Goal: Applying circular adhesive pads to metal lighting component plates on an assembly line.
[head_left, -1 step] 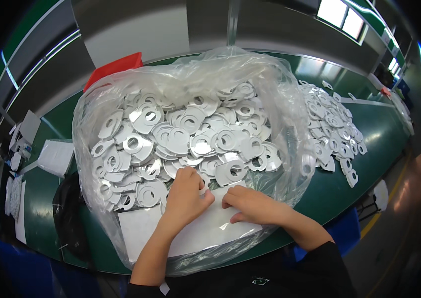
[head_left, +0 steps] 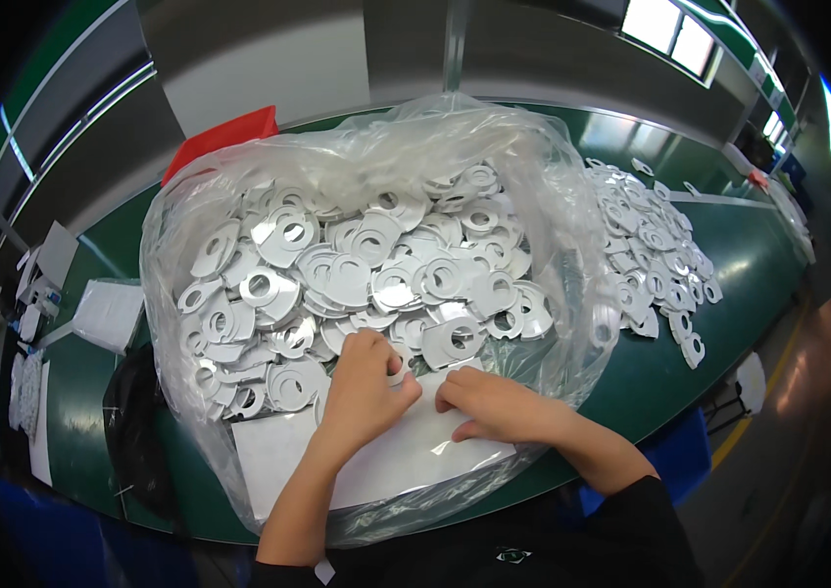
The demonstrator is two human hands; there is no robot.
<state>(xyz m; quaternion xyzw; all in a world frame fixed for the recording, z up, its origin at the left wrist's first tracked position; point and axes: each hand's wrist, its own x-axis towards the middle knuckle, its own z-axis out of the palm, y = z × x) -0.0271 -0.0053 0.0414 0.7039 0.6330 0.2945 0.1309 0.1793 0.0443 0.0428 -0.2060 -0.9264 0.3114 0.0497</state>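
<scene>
My left hand (head_left: 368, 384) rests at the near edge of a heap of flat white plastic parts (head_left: 347, 279), each with a round hole. Its fingers are curled in, and what they hold, if anything, is hidden; a white part shows just beyond the thumb. To its right, my right hand (head_left: 499, 404) hovers over or touches a white sheet (head_left: 288, 461), fingers bent and thumb apart, with no part visible in it. Heap and sheet both lie in a large clear plastic bag (head_left: 580, 211), spread wide on the green table (head_left: 621, 392).
More white parts (head_left: 651, 240) are piled on the table right of the bag. A red bin (head_left: 224, 139) stands behind it. On the left are a white wrapped packet (head_left: 108, 312) and a black bag (head_left: 136, 431). A blue container (head_left: 665, 461) sits below the right edge.
</scene>
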